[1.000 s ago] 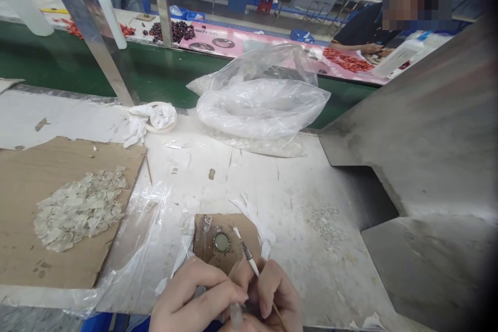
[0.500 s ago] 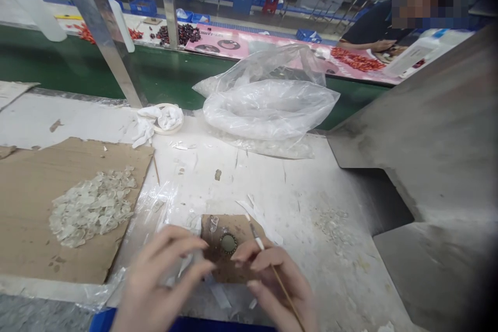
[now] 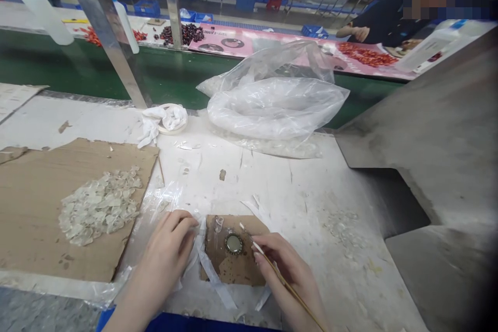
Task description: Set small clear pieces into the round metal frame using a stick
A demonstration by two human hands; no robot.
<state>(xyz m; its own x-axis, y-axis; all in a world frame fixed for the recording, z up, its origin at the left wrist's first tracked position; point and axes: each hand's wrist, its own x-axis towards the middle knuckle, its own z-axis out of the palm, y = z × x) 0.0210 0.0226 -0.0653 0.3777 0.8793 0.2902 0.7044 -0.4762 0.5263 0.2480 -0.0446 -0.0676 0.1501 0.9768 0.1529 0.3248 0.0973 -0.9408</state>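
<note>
A small round ornate frame (image 3: 233,243) lies on a little piece of brown cardboard (image 3: 229,267) near the table's front edge. My right hand (image 3: 286,270) pinches a thin brush (image 3: 272,270), its tip just right of the frame. My left hand (image 3: 167,254) rests to the left of that cardboard with fingers curled down onto crumpled clear plastic film (image 3: 155,207) and white strips. Nothing shows inside the left hand's fingers.
A large cardboard sheet (image 3: 31,207) at left carries a heap of clear chips (image 3: 99,205). A big clear plastic bag (image 3: 276,106) and a white cloth on a dish (image 3: 165,118) sit behind. A grey metal chute (image 3: 428,129) rises at right. Another person works beyond the green conveyor (image 3: 78,70).
Both hands moved apart and forward from a joined grip near my body. The left hand went left onto the plastic; the right hand brought the brush beside the frame.
</note>
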